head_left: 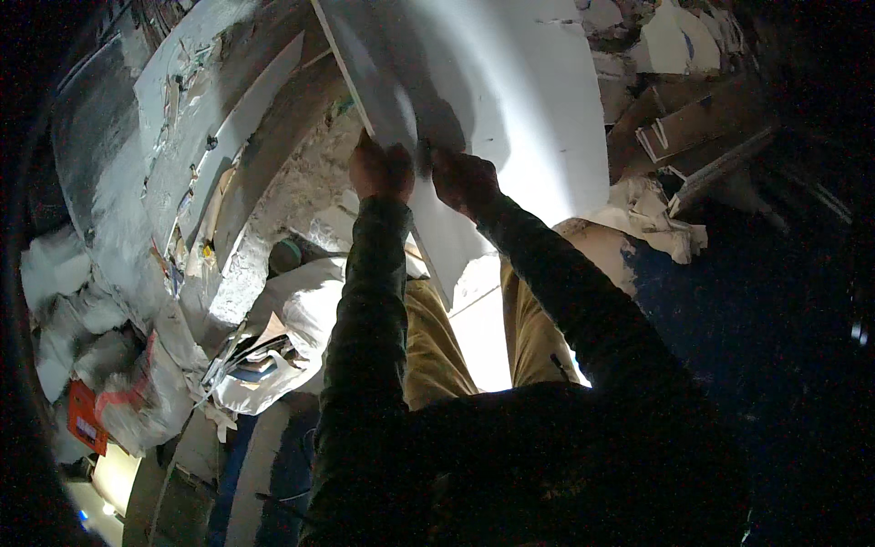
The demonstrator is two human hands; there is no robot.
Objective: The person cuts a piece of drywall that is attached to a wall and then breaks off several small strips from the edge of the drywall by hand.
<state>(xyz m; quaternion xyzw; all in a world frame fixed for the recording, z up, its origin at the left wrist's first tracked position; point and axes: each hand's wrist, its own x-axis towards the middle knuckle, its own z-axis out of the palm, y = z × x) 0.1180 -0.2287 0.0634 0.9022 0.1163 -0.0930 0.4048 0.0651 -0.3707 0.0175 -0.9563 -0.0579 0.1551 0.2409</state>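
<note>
A large flat white board (538,100) stands tilted in front of me, its lower corner reaching down by my knees. My left hand (381,171) is closed around the board's left edge. Just to the right, my right hand (465,184) is closed in a fist against the board's face. Something small and dark juts from its finger side, too dim to name. Strong light from behind my hands throws their shadows up the board.
Broken pale panels (219,146) lean at the left. Below them lie a white plastic bag (310,310) with scraps, cloudy plastic bags (173,392) and an orange-red packet (87,417). Wooden pieces (702,123) and crumpled pale material (652,214) are piled at the right. The far right is dark.
</note>
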